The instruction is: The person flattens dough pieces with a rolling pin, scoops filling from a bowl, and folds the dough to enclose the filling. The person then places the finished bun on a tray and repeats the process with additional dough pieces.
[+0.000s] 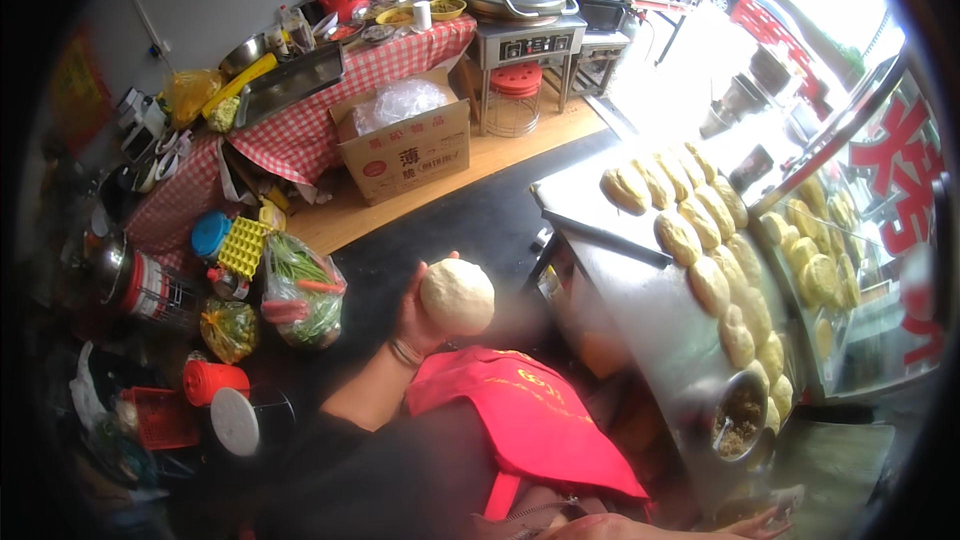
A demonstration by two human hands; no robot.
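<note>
My left hand (pixel 420 315) holds a round ball of pale dough (pixel 459 295) over the dark floor, in front of my red apron (pixel 540 420). The palm and fingers cup the ball from its left and lower side. At the bottom right my right hand (pixel 761 523) reaches out near a flat board (pixel 832 457); it is partly cut off and blurred, so its grip is unclear. Several oblong dough pieces (pixel 709 289) lie in rows on the metal counter (pixel 637 315). Close to them, a metal bowl (pixel 718 390) contains a brown crumbly filling and a spoon.
A glass display case (pixel 817 360) with flatbreads borders the counter on the right. Left of me are a plastic bag of vegetables (pixel 304 292), a stool (pixel 235 420) and a red bucket (pixel 215 382). Ahead stand a cardboard box (pixel 409 157) and a round electric griddle (pixel 517 0).
</note>
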